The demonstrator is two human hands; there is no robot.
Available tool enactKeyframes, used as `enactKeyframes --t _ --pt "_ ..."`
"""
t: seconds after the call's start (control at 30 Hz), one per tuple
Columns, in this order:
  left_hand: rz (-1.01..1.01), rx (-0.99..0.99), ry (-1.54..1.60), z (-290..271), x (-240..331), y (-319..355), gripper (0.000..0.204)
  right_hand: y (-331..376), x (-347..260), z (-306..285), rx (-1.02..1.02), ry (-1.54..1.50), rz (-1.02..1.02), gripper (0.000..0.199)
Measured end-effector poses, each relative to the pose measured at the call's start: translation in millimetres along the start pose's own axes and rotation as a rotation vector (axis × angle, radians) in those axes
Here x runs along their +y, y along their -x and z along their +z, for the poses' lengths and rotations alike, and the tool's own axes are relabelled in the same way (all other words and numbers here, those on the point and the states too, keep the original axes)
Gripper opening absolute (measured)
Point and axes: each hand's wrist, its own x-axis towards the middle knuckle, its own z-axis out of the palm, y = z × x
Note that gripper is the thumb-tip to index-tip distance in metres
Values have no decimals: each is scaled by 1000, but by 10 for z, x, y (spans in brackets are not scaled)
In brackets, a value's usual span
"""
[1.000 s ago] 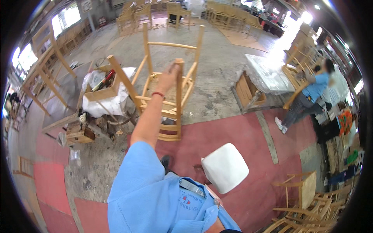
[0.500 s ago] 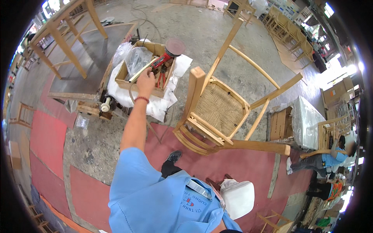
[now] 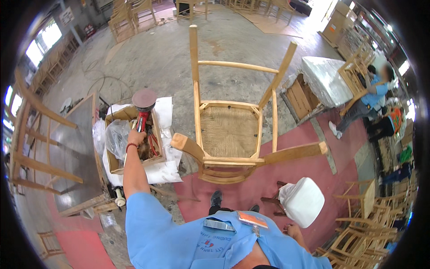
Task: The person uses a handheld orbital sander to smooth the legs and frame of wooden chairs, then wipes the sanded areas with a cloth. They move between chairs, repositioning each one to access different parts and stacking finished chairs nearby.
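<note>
The left hand is clenched on the red disc sander, lifting it from the cardboard box beneath. The right hand is hidden, so its state is unknown. Next, I judge, the sander must swing right to the wooden chair.

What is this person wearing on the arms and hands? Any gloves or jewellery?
The left arm is bare below a short, light blue shirt sleeve. A thin red band circles the wrist. The left hand shows no glove. Of the right arm, only the blue-clad shoulder shows; the right hand is out of view.
</note>
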Motion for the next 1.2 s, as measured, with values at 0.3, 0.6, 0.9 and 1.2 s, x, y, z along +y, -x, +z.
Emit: enactKeyframes --t 0.3,0.6,0.9,1.2 --pt "66 88 653 -453 268 1384 26 80 -1593 676 -305 852 -885 50" --pt "625 -83 1628 -847 784 3847 58 2546 -3480 817 -1042 507 -1591 43" --pt "733 484 1229 1 2461 5445 91 3406 -3117 287 -430 -141 -2216 63" --pt "1490 -2 727 1075 3234 5798 85 3150 -3210 -403 172 -471 -1846 85"
